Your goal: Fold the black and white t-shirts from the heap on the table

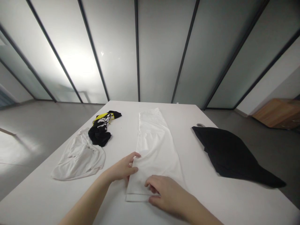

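Two hands lie on a long white garment (154, 147) stretched along the surface (234, 200), left hand (120, 170) at its side edge, right hand (168, 195) at its folded end, fingers (150, 184) curled, grip impossible to tell

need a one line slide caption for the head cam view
Left hand and right hand on the folded near end of a white garment, black cloth and a crumpled white shirt alongside

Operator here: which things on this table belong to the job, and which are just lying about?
Job: left hand and right hand, both on the folded near end of the long white garment.

Lying about: crumpled white cloth, black-and-yellow printed garment, black cloth, small grey roll, white table.
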### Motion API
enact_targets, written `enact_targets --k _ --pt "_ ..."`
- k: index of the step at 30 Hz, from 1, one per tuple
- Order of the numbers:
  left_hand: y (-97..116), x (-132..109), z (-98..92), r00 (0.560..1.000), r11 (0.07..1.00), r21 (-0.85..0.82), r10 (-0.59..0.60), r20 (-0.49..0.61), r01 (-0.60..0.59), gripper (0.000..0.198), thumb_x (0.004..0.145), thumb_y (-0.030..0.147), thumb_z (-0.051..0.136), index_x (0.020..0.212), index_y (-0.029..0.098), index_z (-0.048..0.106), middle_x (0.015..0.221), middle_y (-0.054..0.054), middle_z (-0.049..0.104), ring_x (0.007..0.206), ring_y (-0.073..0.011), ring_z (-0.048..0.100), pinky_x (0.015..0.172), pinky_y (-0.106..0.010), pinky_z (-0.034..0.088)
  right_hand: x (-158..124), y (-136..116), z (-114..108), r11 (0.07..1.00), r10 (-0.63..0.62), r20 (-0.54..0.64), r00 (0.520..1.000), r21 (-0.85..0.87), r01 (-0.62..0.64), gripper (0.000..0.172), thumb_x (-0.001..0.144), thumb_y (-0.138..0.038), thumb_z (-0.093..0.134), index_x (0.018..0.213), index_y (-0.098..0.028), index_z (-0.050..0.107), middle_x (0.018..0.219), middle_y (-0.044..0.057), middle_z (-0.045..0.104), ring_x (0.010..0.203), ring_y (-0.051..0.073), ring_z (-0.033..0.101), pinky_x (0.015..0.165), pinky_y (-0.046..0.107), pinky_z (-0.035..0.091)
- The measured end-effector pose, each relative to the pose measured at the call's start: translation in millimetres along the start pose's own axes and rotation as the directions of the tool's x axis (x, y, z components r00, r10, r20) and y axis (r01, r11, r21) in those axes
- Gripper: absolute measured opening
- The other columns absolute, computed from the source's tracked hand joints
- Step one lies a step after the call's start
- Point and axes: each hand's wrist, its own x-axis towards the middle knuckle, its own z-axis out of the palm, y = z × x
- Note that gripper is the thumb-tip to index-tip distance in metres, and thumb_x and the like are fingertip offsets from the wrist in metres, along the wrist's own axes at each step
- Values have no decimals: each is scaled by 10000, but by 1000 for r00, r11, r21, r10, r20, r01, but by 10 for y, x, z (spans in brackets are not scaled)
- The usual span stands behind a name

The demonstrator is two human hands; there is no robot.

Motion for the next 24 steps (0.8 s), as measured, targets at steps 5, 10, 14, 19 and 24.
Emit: enact_targets --k 5,10,14,19,24 --pt "-32 -88 -47 886 987 93 -157 435 130 672 777 361 768 1383 265 493 663 64 642 534 -185 665 504 -249 497 -194 200 -366 947 307 69 949 -122 -298 413 631 -248 806 1027 -255 689 893 -14 673 760 179 548 634 281 276" --pt "97 -159 22 913 921 390 -154 378 -6 660 605 411 920 1195 284 654 739 45 697 673 -202 668 611 -282 490 -262 374 -444 875 475 75 877 -139 -463 496 579 -272 821 1057 -275 686 841 -25 651 706 182 544 627 289 282" --pt "220 -236 197 975 774 629 -81 207 -69 708 581 412 945 1229 302 681 910 -7 743 926 -297 713 726 -324 488 -199 394 -359 906 414 5 910 -102 -411 476 640 -267 777 1106 -245 682 936 18 664 848 222 602 725 303 371" --pt "118 -170 324 996 744 664 39 74 -79 604 719 332 864 1288 276 670 1238 -76 744 1165 -331 689 955 -393 524 -30 512 -144 906 307 -276 911 -209 -369 359 808 -356 728 1147 -239 695 1306 130 609 1254 335 545 1050 444 425" --pt "1 120 250 962 632 763 270 -49 -139 485 908 264 698 1390 258 647 1386 -100 682 1308 -307 610 1131 -432 459 252 775 92 841 255 -451 855 -334 -426 424 1024 -396 533 1414 -247 602 1654 184 404 1550 363 338 1236 620 247"
